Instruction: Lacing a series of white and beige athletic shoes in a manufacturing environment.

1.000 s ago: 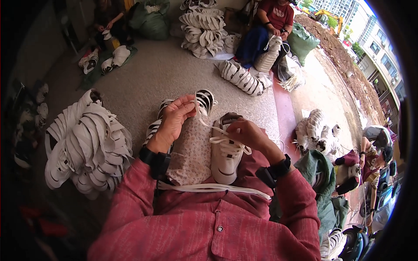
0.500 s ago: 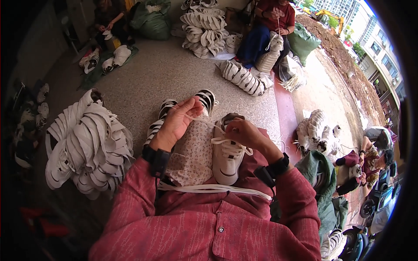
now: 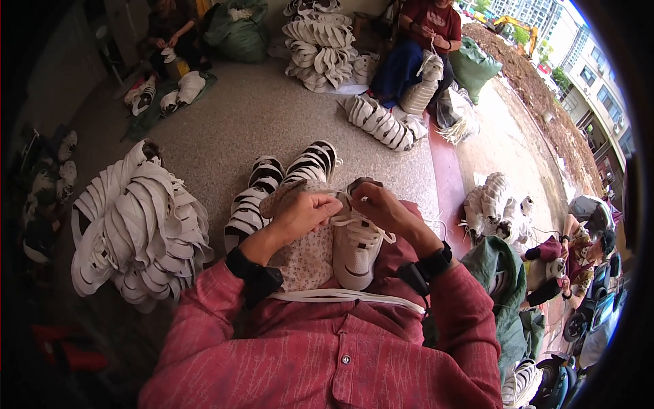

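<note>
My left hand (image 3: 305,213) is curled, fingers pinched together, knuckles up. My right hand (image 3: 383,208) sits just beside it, fingers bent inward. Both forearms angle in from my lap, wrists banded black.

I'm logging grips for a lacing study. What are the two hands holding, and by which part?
Both the left hand and right hand pinch the white lace at the top of the white shoe resting on the lap.

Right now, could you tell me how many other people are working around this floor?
2: one person in dark clothes at the far left, one person in a red top at the far right. Others may be hidden beyond the rim.
</note>
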A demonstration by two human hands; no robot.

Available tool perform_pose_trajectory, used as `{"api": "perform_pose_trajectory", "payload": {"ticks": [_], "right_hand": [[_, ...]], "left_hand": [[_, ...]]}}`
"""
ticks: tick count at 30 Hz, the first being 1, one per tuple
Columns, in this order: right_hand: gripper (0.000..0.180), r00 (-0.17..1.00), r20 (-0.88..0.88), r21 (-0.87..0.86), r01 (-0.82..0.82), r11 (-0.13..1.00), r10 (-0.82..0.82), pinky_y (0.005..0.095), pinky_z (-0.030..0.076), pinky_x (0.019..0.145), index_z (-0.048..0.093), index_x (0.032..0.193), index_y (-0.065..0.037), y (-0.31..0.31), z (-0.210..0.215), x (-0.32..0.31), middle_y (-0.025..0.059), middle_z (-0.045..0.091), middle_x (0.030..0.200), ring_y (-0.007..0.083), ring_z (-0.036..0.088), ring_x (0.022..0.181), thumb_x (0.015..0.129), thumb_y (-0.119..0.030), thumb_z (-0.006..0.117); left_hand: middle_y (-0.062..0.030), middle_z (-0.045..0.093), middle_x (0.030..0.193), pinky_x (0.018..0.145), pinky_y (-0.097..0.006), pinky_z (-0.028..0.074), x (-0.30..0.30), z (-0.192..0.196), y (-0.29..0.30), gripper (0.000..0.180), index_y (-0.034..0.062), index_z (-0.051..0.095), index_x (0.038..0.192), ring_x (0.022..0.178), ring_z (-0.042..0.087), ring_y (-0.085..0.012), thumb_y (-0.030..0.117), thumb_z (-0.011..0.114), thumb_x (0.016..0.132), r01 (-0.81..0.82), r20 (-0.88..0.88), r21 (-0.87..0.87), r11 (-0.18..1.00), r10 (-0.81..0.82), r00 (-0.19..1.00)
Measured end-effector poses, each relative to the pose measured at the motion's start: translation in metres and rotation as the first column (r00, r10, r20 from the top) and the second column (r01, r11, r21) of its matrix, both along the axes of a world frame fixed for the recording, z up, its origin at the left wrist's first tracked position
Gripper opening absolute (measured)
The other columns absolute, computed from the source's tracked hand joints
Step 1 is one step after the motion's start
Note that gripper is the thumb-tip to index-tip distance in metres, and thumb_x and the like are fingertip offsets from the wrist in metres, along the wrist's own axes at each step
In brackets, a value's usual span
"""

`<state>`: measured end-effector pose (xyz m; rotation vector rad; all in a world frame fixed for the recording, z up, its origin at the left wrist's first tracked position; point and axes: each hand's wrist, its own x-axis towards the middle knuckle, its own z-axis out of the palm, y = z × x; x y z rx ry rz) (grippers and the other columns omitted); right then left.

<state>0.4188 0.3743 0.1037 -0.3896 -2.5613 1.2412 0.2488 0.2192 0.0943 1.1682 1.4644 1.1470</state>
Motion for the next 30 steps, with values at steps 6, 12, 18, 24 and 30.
{"api": "perform_pose_trajectory", "payload": {"ticks": [6,12,18,24,30], "right_hand": [[0.014,1.0,0.014,-0.189,-0.019,0.982,0.022,0.0292,0.045,0.068,0.058,0.094,0.002,0.0,0.001,0.001,0.0065,0.058,0.085,0.0147,0.056,0.079,0.089,-0.01,0.06],[0.016,0.998,0.052,-0.35,0.047,0.935,-0.031,0.0261,0.047,0.071,0.059,0.098,0.003,-0.01,0.019,-0.003,0.0059,0.063,0.088,0.0122,0.059,0.081,0.091,-0.011,0.059],[0.017,0.995,0.089,-0.348,0.078,0.934,-0.05,0.0261,0.048,0.072,0.059,0.1,0.003,-0.009,0.022,-0.006,0.0063,0.065,0.087,0.0117,0.06,0.081,0.093,-0.011,0.058],[0.015,0.997,0.073,-0.349,0.059,0.935,-0.036,0.026,0.048,0.071,0.061,0.099,0.003,-0.009,0.023,-0.01,0.0054,0.065,0.085,0.011,0.059,0.079,0.091,-0.01,0.059],[0.013,0.999,0.041,-0.27,0.024,0.963,-0.014,0.0262,0.048,0.07,0.063,0.095,0.003,-0.012,0.022,-0.011,0.0061,0.065,0.083,0.0118,0.06,0.078,0.089,-0.009,0.059]], "left_hand": [[0.0052,0.053,0.074,0.051,-0.019,0.041,0.008,-0.008,0.014,0.038,0.0048,0.053,0.126,0.059,0.049,-0.0032,0.024,0.061,0.094,0.066,0.632,-0.009,0.998,-0.045,0.773],[0.0033,0.057,0.087,0.061,-0.019,0.044,0.014,-0.01,0.018,0.035,0.0054,0.054,0.126,0.069,0.052,-0.0046,0.012,0.061,0.093,-0.054,0.774,0.072,0.996,-0.022,0.633],[0.0014,0.061,0.08,0.065,-0.02,0.046,0.007,-0.012,0.023,0.02,0.0036,0.065,0.107,0.069,0.055,-0.0062,0.015,0.066,0.09,-0.121,0.713,0.101,0.987,0.013,0.701],[0.0002,0.063,0.084,0.066,-0.021,0.045,-0.01,-0.012,0.024,0.021,0.0051,0.067,0.102,0.07,0.055,-0.0084,0.019,0.069,0.087,-0.178,0.739,0.203,0.963,-0.031,0.673],[-0.0008,0.066,0.096,0.08,-0.029,0.047,-0.022,-0.003,0.027,0.019,0.0106,0.065,0.097,0.089,0.059,-0.0116,0.027,0.07,0.087,-0.39,0.876,0.187,0.902,0.026,0.482]]}}
